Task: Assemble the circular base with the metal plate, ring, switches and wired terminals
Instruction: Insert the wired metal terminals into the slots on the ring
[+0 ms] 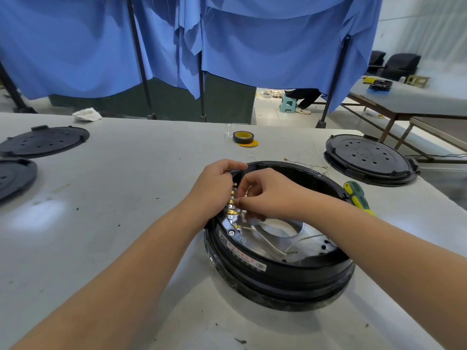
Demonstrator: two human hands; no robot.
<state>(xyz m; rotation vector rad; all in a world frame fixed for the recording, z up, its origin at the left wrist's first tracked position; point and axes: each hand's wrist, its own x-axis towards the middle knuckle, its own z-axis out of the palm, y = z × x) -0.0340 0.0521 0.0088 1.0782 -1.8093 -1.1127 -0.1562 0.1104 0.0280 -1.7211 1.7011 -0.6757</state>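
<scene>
Near the table's (126, 173) front edge sits the black circular base (278, 274), open side up, with the metal plate (307, 234) lying inside and a row of brass terminals (231, 198) along its left inner wall. Both hands work at that row: the left hand (214, 185) curls over the rim beside the terminals, and the right hand (267, 193) pinches what looks like a white wire (267, 242) end, though the fingers hide the contact itself. A loose wire loops across the plate and could snag or be pulled off its terminal if the right hand tugs sideways. A connector pushed on askew might bend a brass tab or land on the wrong one, since they stand close together. At the far right rim a screwdriver (357, 198) leans, where the right forearm could knock it off. Tape (243, 137) and spare lids (370, 157) lie well apart.
</scene>
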